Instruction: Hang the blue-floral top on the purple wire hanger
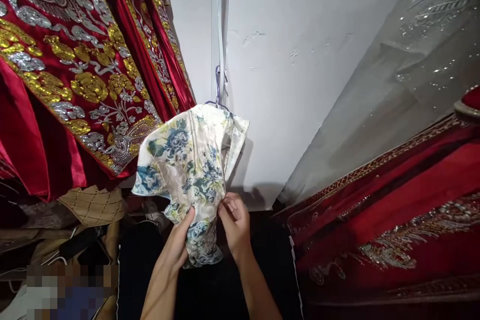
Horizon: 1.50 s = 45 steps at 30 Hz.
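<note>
A short-sleeved floral blouse [204, 170], cream with blue, green and yellow flowers, hangs in front of me on a dark hanger [217, 104]. Its front gapes partly at the upper right. My left hand [179, 237] grips the lower left side of the blouse, thumb on the front and the other fingers hidden behind the cloth. At the right-hand edge of the blouse, my right hand [236, 217] pinches the fabric between thumb and fingers. Whether a button or other fastening is under those fingertips I cannot make out.
Red garments with gold and silver embroidery [90, 75] hang at the left. A sheer sparkling veil-like cloth [375, 95] and a beaded red garment [393, 210] fill the right. Behind stands a white wall [285, 75]. A quilted tan bag [93, 205] lies at lower left.
</note>
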### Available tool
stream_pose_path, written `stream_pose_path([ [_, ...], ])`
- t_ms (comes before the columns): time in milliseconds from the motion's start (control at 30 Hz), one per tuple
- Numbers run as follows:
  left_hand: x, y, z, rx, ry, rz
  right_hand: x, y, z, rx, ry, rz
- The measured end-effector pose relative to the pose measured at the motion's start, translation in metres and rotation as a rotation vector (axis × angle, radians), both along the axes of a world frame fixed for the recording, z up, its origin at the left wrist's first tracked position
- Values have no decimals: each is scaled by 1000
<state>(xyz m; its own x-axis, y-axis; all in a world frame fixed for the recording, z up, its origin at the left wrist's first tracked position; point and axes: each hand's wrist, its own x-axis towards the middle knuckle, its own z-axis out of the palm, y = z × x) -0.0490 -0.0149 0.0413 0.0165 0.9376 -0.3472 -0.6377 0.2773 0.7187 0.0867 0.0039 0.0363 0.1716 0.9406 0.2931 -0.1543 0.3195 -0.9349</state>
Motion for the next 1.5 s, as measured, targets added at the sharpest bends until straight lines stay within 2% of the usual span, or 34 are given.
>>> stream_pose_path([
  [133,-3,3,-8,39,-20,-54,23,0,12,97,-296,74],
  [200,-11,9,-14,77,15,1,33,-4,16,128,-432,71],
  [267,-19,17,-22,126,130,163,40,-8,19,113,-503,47],
  [400,-20,24,-37,194,508,645,41,-12,23,64,-525,22],
  [467,-8,19,-39,293,666,748,38,-13,24,66,-511,38],
  [500,1,16,-37,363,738,728,36,-13,25,68,-505,44],
  [600,31,6,-28,555,902,541,33,-15,28,77,-500,41],
  [700,49,3,-19,672,916,353,33,-16,29,95,-517,30],
  [800,56,4,-15,706,860,188,36,-15,29,102,-522,5],
  [967,61,2,-15,660,750,53,38,-13,28,90,-464,-27],
  [1067,62,0,-13,640,680,6,37,-16,26,135,-402,-79],
  [1267,56,-3,-10,642,710,33,40,-18,12,114,-236,-115],
  [1367,52,-5,-13,628,693,28,43,-16,8,141,-236,-130],
  [1500,45,-5,-18,615,661,18,46,-16,8,236,-299,-71],
])
